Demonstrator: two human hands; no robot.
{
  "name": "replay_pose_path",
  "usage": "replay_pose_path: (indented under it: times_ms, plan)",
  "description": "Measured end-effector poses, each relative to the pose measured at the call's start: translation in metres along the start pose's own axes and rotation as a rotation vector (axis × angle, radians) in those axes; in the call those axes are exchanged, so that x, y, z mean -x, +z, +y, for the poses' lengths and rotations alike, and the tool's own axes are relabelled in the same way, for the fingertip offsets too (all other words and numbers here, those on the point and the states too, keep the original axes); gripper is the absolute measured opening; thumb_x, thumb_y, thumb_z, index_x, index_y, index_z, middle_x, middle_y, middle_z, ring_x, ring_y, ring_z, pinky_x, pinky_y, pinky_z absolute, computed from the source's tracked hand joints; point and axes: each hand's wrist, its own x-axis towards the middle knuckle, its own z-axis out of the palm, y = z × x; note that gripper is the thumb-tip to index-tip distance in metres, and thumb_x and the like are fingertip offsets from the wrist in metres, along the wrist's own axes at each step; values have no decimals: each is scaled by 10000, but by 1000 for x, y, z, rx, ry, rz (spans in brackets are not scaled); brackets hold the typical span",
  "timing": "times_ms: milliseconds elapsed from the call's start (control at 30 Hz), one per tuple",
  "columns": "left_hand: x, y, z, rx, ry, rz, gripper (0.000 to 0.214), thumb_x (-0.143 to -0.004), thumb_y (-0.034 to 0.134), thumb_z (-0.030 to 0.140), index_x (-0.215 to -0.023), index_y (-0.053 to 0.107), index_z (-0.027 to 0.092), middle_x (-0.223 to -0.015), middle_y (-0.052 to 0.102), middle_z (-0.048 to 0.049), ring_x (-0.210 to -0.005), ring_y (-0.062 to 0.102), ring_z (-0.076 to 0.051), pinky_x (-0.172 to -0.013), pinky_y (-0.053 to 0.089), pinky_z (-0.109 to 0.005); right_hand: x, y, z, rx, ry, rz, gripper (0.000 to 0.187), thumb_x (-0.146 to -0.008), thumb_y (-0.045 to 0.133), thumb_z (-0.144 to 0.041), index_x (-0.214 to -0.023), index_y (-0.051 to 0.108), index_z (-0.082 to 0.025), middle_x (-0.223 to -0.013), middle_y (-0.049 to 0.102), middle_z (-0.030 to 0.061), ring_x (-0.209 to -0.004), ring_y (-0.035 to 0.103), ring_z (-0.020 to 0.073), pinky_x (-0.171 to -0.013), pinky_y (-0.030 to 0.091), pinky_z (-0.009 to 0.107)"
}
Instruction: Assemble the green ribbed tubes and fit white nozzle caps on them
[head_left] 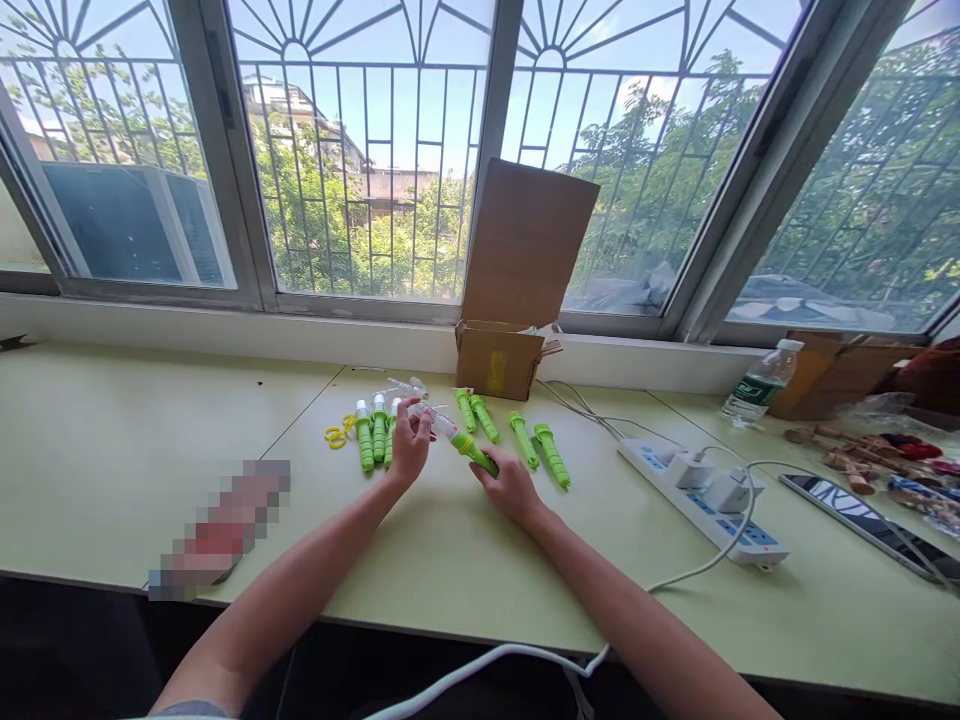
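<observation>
My right hand (511, 484) is closed around the lower end of a green plastic tube (466, 446), which slants up to the left. At its upper end is a clear plastic piece (439, 421), pinched in the fingers of my left hand (411, 440); whether the two parts are joined I cannot tell. Just left of that hand lie several green ribbed tubes (364, 440) with whitish tops, one partly hidden by the hand. Yellow ring-shaped pieces (335, 436) lie beside them. More green tubes (553, 456) lie beyond my right hand. Small clear plastic parts (409, 386) rest behind my left hand.
An open cardboard box (495, 362) stands by the window. To the right are a power strip (705, 500) with plugs and cables, a phone (870, 520), a water bottle (763, 385) and assorted small items. A blurred-out object (225, 530) lies at the table's front left edge.
</observation>
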Motion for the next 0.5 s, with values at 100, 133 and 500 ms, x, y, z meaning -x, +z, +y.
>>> replay_pose_path:
  times_ms: [100,133,500]
  plan:
    - [3,1,2,7,5,-49,368,-829,530,434,-1089,438,190,-760,639,-17,-576,609,-118,-520,528,-239,0,1,1,-2,-8,-13,296,-790,551,-335,-1033,668,-213,-840,703,60,-739,621,222,-652,442,293]
    - [4,2,3,7,4,-60,364,-824,539,432,-1073,439,188,-753,642,-16,-569,610,-117,-517,526,-237,0,1,2,-4,-11,-18,299,-793,548,-337,-1038,664,-212,-843,704,58,-743,623,220,-660,444,294]
    - [6,0,5,-24,-70,-127,409,-735,629,514,-902,440,191,-587,572,39,-468,576,-116,-434,469,-213,1,2,2,2,-47,-27,284,-785,571,-327,-1031,666,-222,-887,713,42,-769,634,210,-689,453,295]
